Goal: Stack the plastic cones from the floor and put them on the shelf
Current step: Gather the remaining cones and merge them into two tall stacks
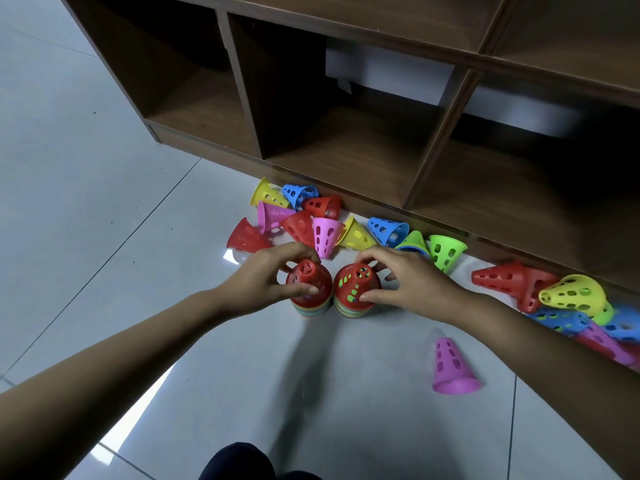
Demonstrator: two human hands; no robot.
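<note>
Two upright stacks of perforated plastic cones stand side by side on the floor, each topped by a red cone. My left hand [268, 277] grips the left stack [308, 289] with thumb in front and fingers behind. My right hand [408, 282] grips the right stack [356, 289] the same way. Loose cones in several colours [311, 216] lie tipped over beyond the stacks, against the base of the wooden shelf [346, 157]. A pink cone [452, 367] stands alone at the right.
More loose cones [568, 299] are heaped at the right along the shelf base. The shelf has open compartments at floor level. The floor is glossy white tile [121, 220]. My knee [239, 462] shows at the bottom edge.
</note>
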